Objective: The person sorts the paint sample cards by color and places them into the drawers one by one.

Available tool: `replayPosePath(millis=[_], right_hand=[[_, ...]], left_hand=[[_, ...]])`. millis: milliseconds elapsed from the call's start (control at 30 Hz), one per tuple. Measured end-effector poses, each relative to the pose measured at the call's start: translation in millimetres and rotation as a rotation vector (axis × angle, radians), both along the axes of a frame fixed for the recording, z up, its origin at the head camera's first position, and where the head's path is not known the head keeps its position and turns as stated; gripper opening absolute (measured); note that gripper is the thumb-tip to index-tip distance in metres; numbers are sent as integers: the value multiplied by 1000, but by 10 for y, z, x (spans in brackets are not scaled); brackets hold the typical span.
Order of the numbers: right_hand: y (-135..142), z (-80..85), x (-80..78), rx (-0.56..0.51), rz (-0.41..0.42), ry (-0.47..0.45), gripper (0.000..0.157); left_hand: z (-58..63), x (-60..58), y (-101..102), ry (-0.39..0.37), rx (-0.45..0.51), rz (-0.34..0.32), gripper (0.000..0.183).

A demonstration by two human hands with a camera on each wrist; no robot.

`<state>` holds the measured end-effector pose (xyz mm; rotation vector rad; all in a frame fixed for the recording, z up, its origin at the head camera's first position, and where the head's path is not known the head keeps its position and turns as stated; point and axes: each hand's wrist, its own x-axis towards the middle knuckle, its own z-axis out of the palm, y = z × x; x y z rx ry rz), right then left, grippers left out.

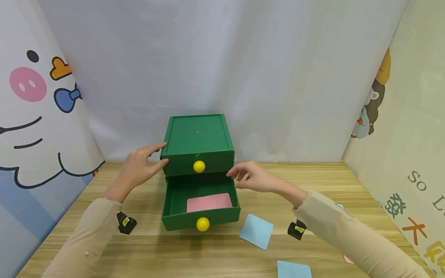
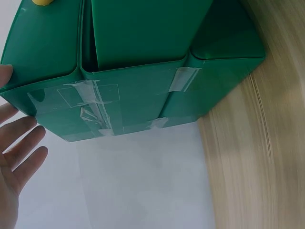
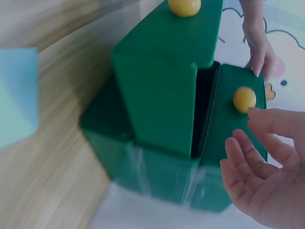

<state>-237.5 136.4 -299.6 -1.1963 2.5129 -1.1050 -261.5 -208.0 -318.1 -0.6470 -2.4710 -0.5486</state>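
The pulled-out drawer (image 1: 222,217) holds pink cards (image 1: 208,202). The left hand (image 1: 136,168) touches the cabinet (image 1: 197,133), grip spread; the right hand (image 1: 255,177) hovers nearby, grip relaxed.

Lettering on the pale right-hand wall (image 1: 405,131), head view: dark "SO" (image 1: 417,180), followed by "L" (image 1: 439,202) at the frame's edge; below, a green Chinese character (image 1: 395,205), not securely legible, an orange-red "大" (image 1: 415,230), and a yellow-orange character (image 1: 435,253), cut off and unreadable
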Motion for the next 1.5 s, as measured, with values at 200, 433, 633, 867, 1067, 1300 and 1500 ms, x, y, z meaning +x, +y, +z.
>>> replayPosePath(millis=[200,433,633,867,1067,1300,1500], right_hand=[[642,-71,152,27,-120,-38,31],[1354,-315,359,6,-273,-68,33],[1943,-638,514,1,-339,-63,40],[2576,-1071,756,53,-454,-44,45],[2871,-1380,965,99,-466,-74,48],[2977,-1525,1066,132,-506,46,59],[3008,-1619,1104,144,-483,148,72]], left_hand=[[-5,-2,27,-27,-1,-8,51],[-7,-1,6,-19,15,-1,51],[0,-7,-5,-15,15,3,50],[-2,-12,0,-18,15,3,50],[-7,-12,4,-13,17,0,50],[-7,2,2,10,24,-1,50],[-19,2,4,23,19,-8,49]])
